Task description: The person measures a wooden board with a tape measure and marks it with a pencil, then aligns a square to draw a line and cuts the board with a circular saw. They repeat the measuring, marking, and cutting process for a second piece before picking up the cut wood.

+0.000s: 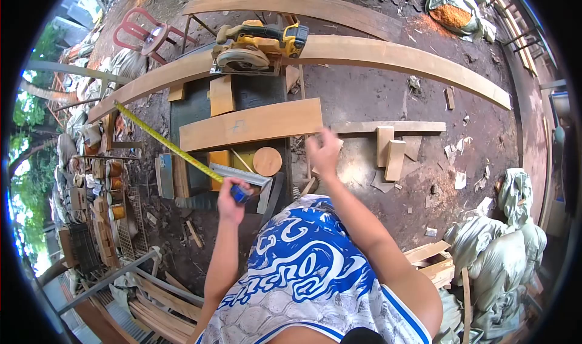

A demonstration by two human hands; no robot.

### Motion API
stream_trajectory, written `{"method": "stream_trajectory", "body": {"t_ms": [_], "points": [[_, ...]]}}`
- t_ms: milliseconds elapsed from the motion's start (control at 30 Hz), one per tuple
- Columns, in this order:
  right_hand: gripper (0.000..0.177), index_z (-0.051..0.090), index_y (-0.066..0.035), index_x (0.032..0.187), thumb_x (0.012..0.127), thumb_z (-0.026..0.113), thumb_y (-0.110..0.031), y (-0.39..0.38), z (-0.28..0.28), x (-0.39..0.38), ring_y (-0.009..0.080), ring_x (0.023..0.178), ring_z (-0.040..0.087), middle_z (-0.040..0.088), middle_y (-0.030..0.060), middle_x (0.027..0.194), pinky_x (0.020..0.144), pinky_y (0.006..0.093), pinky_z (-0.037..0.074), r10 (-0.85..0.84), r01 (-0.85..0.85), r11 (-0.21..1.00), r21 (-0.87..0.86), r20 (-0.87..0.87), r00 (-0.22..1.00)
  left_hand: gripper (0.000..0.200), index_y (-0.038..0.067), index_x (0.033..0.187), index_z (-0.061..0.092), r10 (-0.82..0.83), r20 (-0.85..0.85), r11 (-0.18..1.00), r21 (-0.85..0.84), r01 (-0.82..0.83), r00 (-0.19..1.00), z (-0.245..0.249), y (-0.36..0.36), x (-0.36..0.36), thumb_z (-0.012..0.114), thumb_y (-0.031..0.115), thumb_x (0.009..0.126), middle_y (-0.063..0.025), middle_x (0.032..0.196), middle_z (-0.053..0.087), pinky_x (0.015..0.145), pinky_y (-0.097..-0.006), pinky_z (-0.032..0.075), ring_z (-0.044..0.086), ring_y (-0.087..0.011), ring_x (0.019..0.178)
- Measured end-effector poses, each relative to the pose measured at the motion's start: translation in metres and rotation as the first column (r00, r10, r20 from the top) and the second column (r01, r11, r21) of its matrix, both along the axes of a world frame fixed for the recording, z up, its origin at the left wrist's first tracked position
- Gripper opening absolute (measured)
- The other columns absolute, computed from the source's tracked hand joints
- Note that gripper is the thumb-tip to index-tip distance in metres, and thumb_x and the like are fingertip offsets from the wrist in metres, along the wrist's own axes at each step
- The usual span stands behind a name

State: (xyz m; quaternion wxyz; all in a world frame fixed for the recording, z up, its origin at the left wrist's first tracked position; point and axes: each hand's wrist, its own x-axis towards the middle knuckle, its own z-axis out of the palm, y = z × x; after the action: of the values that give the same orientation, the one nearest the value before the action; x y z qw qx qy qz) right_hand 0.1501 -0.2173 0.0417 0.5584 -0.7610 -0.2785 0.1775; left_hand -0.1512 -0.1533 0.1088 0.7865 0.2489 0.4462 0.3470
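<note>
My left hand (229, 206) is closed around a blue tape measure (242, 193). Its yellow blade (162, 140) runs out to the upper left, passing the left end of a short wooden board (248, 124) with a pencil mark on its face. My right hand (324, 152) is right at the board's other end, its fingers smeared by motion. Below the board, close to the tape measure, lie a metal square (245, 175) and a round wooden disc (267, 161). A yellow and black circular saw (257, 48) rests on a long plank (394, 59) beyond the board.
Another long plank (291, 4) lies farther back, near a red plastic chair (151, 35). Wood blocks (394, 160) and a thin strip (418, 126) are to the right. Filled sacks (494, 253) stand at lower right, stacked lumber (160, 307) at lower left. Scraps litter the ground.
</note>
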Motion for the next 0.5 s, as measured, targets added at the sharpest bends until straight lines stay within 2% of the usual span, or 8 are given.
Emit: {"method": "stream_trajectory", "body": {"t_ms": [33, 100, 133, 200, 300, 333, 433, 500], "points": [[0.056, 0.065, 0.002, 0.134, 0.085, 0.079, -0.021, 0.006, -0.039, 0.031, 0.0385, 0.118, 0.064, 0.069, 0.0239, 0.13, 0.103, 0.0459, 0.05, -0.112, 0.121, 0.988, -0.096, 0.101, 0.989, 0.035, 0.011, 0.102, 0.059, 0.017, 0.051, 1.0, -0.022, -0.016, 0.999, 0.007, 0.002, -0.015, 0.048, 0.042, 0.114, -0.0057, 0.091, 0.058, 0.086, -0.0398, 0.054, 0.061, -0.0215, 0.088], [0.067, 0.061, 0.002, 0.143, 0.085, 0.083, -0.022, 0.025, -0.123, 0.066, 0.0361, 0.123, 0.064, 0.067, 0.024, 0.134, 0.102, 0.0447, 0.051, -0.236, 0.208, 0.966, -0.153, -0.197, 0.951, 0.033, 0.012, 0.102, 0.058, -0.006, -0.055, 1.0, 0.027, 0.007, 0.998, 0.02, 0.002, -0.035, 0.047, 0.04, 0.115, -0.0051, 0.09, 0.056, 0.082, -0.0383, 0.051, 0.057, -0.0206, 0.085], [0.067, 0.061, 0.002, 0.143, 0.085, 0.083, -0.022, 0.031, -0.119, 0.068, 0.0361, 0.123, 0.064, 0.067, 0.024, 0.134, 0.102, 0.0447, 0.051, -0.239, 0.209, 0.965, -0.157, -0.208, 0.948, 0.033, 0.012, 0.102, 0.058, -0.013, -0.076, 0.999, 0.031, 0.016, 0.997, 0.017, 0.002, -0.046, 0.048, 0.04, 0.114, -0.0055, 0.09, 0.058, 0.08, -0.0381, 0.052, 0.059, -0.0202, 0.084], [0.074, 0.057, 0.0, 0.15, 0.086, 0.086, -0.023, 0.04, -0.091, 0.078, 0.0282, 0.116, 0.069, 0.071, 0.0182, 0.128, 0.094, 0.0399, 0.057, 0.052, -0.16, 0.983, -0.091, -0.695, 0.717, 0.033, 0.011, 0.102, 0.059, -0.013, -0.168, 0.997, 0.068, 0.025, 0.986, 0.011, -0.001, -0.055, 0.047, 0.039, 0.114, -0.0059, 0.088, 0.059, 0.076, -0.0368, 0.052, 0.06, -0.0199, 0.081], [0.071, 0.059, -0.004, 0.149, 0.087, 0.086, -0.024, 0.039, -0.074, 0.076, 0.0179, 0.095, 0.072, 0.075, 0.0103, 0.112, 0.078, 0.0336, 0.059, 0.094, -0.134, 0.991, 0.018, -0.803, 0.588, 0.035, 0.009, 0.101, 0.062, 0.006, -0.337, 0.99, 0.135, 0.042, 0.942, 0.006, -0.002, -0.055, 0.048, 0.038, 0.114, -0.0055, 0.085, 0.063, 0.069, -0.0332, 0.053, 0.063, -0.0162, 0.076], [0.065, 0.063, -0.008, 0.146, 0.087, 0.086, -0.022, 0.04, -0.088, 0.075, 0.0123, 0.082, 0.07, 0.076, 0.006, 0.102, 0.068, 0.0311, 0.057, 0.069, -0.082, 0.996, 0.026, -0.803, 0.592, 0.036, 0.008, 0.099, 0.064, -0.082, -0.451, 0.969, 0.174, 0.178, 0.889, 0.006, 0.001, -0.058, 0.049, 0.037, 0.114, -0.005, 0.084, 0.064, 0.069, -0.0322, 0.053, 0.063, -0.0146, 0.076], [0.053, 0.069, -0.011, 0.136, 0.086, 0.085, -0.018, 0.016, -0.103, 0.114, 0.013, 0.083, 0.071, 0.076, 0.0011, 0.105, 0.068, 0.0313, 0.057, 0.043, -0.107, 0.994, -0.033, -0.766, 0.641, 0.041, 0.005, 0.095, 0.067, -0.149, -0.63, 0.928, 0.176, 0.327, 0.762, 0.021, 0.006, -0.063, 0.049, 0.037, 0.113, -0.0034, 0.08, 0.065, 0.068, -0.0281, 0.051, 0.062, -0.0106, 0.074], [0.049, 0.066, -0.012, 0.141, 0.094, 0.078, -0.018, -0.005, -0.096, 0.142, 0.016, 0.092, 0.073, 0.076, 0.0044, 0.112, 0.071, 0.0316, 0.058, 0.052, -0.047, 0.999, 0.028, -0.772, 0.633, 0.044, 0.004, 0.093, 0.067, -0.291, -0.713, 0.836, 0.133, 0.532, 0.637, 0.026, 0.011, -0.076, 0.048, 0.038, 0.114, -0.0033, 0.081, 0.065, 0.069, -0.0269, 0.049, 0.061, -0.0109, 0.073]]}}
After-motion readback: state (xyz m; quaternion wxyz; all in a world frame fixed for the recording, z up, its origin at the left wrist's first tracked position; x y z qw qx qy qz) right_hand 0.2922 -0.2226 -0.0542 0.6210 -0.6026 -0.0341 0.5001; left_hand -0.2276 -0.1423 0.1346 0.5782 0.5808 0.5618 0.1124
